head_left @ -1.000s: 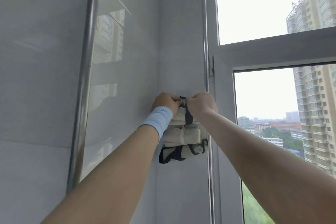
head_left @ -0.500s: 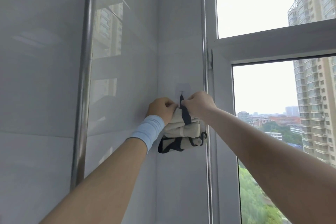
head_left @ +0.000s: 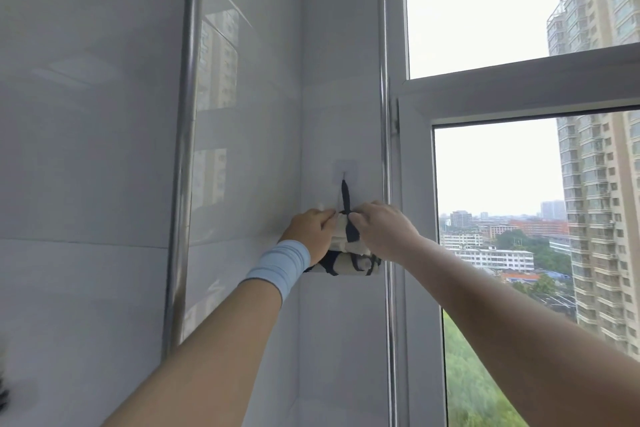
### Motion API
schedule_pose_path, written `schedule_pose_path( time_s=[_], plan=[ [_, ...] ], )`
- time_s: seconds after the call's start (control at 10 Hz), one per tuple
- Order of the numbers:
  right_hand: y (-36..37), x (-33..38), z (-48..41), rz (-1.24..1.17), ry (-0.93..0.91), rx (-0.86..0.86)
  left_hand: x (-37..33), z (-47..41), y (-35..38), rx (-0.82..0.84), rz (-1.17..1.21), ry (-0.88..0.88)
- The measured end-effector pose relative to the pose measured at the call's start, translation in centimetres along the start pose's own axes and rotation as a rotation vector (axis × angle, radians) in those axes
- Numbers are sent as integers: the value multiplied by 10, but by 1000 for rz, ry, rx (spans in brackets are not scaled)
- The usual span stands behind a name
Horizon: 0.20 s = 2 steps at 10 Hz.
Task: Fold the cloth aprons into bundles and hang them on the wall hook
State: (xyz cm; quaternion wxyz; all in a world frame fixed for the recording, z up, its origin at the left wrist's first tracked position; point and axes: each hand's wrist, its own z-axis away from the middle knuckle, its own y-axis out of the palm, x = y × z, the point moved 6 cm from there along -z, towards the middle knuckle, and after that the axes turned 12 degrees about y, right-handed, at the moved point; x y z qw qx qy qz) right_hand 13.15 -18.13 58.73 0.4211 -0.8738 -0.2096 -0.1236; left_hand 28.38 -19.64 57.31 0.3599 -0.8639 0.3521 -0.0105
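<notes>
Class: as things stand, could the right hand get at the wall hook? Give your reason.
Probably yes. The right hand holds the apron bundle just below the wall hook. Only the dark strap runs between them, and nothing else appears to stand in the way.

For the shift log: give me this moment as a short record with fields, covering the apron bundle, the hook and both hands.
apron bundle: cream cloth with dark trim, folded, against the tiled wall
strap: dark, runs straight up from the bundle to the hook
wall hook: clear adhesive type; strap appears caught on it
left hand: grips the bundle's upper left; pale blue wristband
right hand: grips the bundle's upper right, beside the strap
surroundings: steel pipe to the left, window to the right
</notes>
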Motion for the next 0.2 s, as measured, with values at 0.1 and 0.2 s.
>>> schedule_pose_path(
  time_s=[0.1,0.2],
  plan=[
    [2,-1,0,51,8,62,2,6,2,42,-4,-33],
    [-7,6,-2,33,3,63,-1,3,-8,18,-21,-28]
  ],
)
